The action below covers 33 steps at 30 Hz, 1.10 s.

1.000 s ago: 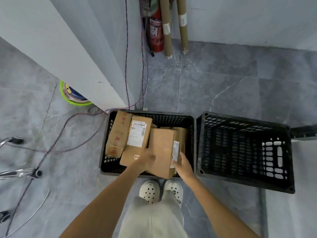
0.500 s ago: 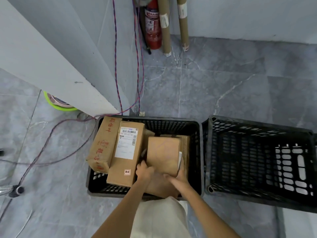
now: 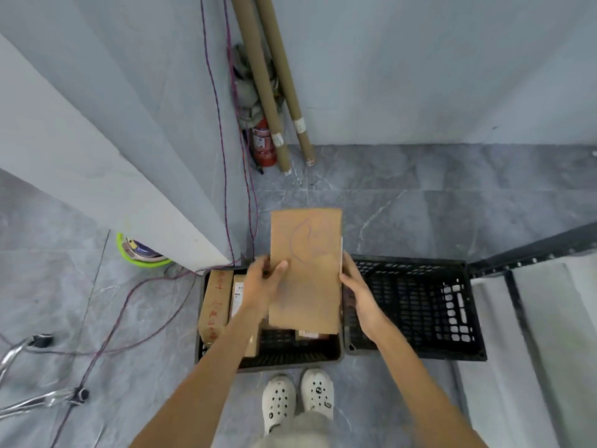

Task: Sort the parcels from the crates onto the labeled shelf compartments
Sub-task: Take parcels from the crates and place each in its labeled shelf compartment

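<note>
**Cardboard parcel held up over the left crate, both your hands on it**

Far lower left of the frame: chrome tube frame point(image 3: 32, 402) on the grey tile floor point(image 3: 452, 189). Right of it, mid-left, a lime-green tub point(image 3: 142, 255) peeks out behind the white wall corner. Red-purple cables point(image 3: 226, 156) run down the wall and trail across the floor to the left.

Lower centre: left crate point(image 3: 202, 344), black plastic, just in front of your white clogs point(image 3: 297, 402). At its left side lies a long carton point(image 3: 214, 305) with red characters. A labelled box point(image 3: 239, 294) sits just beside that, partly hidden by your arm.

Your left hand point(image 3: 265, 282) grips the cardboard parcel point(image 3: 307, 270) at its left edge, thumb across the front face, fingers behind. The parcel stands on end in the centre of the frame, above the left crate and not touching it. There is a faint blue scribble on its face; I can't read it.

Upper centre: red fire extinguisher point(image 3: 263, 147) and two cardboard tubes point(image 3: 268, 92) lean in the wall corner.

Your right hand point(image 3: 358, 292) clasps the parcel's right edge, fingertips mostly hidden behind it.

Right of centre: right crate point(image 3: 416, 305), black, touching the left crate side by side. At the far right there are white panels point(image 3: 533, 318) in a black frame; I can't tell what they are.
</note>
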Motion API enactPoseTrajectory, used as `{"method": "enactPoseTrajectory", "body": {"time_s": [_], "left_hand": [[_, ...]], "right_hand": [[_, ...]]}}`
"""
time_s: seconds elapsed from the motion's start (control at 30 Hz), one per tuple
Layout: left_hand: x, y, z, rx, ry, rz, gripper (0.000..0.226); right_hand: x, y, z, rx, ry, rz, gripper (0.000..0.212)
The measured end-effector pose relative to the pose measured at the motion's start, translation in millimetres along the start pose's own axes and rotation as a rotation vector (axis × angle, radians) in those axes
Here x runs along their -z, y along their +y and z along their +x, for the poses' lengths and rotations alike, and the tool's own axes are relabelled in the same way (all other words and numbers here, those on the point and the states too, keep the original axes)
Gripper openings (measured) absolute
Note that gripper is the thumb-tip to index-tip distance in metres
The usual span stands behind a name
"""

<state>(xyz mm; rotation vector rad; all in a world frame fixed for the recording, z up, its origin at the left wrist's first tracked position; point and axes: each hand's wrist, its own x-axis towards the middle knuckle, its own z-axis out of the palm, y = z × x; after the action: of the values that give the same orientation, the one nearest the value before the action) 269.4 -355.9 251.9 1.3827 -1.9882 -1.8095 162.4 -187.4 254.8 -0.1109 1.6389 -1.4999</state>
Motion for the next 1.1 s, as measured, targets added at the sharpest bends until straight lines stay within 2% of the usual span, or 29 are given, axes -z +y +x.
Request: {"method": "enactPoseTrajectory", "body": {"time_s": [0.07,0.17,0.37,0.47,0.53,0.63,0.77,0.87,0.97,1.1], "left_hand": [[18,58,-15,-0.066,0.006,-0.002,0.034],[40,141,-42,-0.154,-0.027,-0.060,0.031],[54,277,-99,-0.310,-0.127,-0.132,0.051],[41,325,-125,-0.310,-0.162,-0.209,0.051],[26,348,-146,-0.369,-0.198,-0.252,0.043],[-3,371,-187,-0.490,-0.289,-0.270,0.040],[-44,387,-248,-0.540,-0.423,-0.262,0.041],[-74,396,-300,-0.564,-0.529,-0.227,0.041],[-97,400,-355,-0.652,-0.753,-0.119,0.058],[-120,394,-413,-0.737,-1.030,0.002,0.114]], "right_hand": [[-5,-62,-30,0.123,0.011,-0.018,0.053],[-11,-140,-79,0.311,0.126,0.016,0.046],[-14,-245,-175,0.639,0.298,0.060,0.060],[-8,-275,-226,0.739,0.319,0.083,0.061],[1,-290,-259,0.809,0.343,0.048,0.063],[18,-304,-311,0.904,0.442,0.031,0.056],[46,-307,-378,0.986,0.587,-0.054,0.047],[69,-297,-427,0.997,0.683,-0.032,0.046],[89,-279,-476,1.001,0.784,-0.010,0.045],[110,-251,-535,0.999,0.897,0.025,0.045]]}}
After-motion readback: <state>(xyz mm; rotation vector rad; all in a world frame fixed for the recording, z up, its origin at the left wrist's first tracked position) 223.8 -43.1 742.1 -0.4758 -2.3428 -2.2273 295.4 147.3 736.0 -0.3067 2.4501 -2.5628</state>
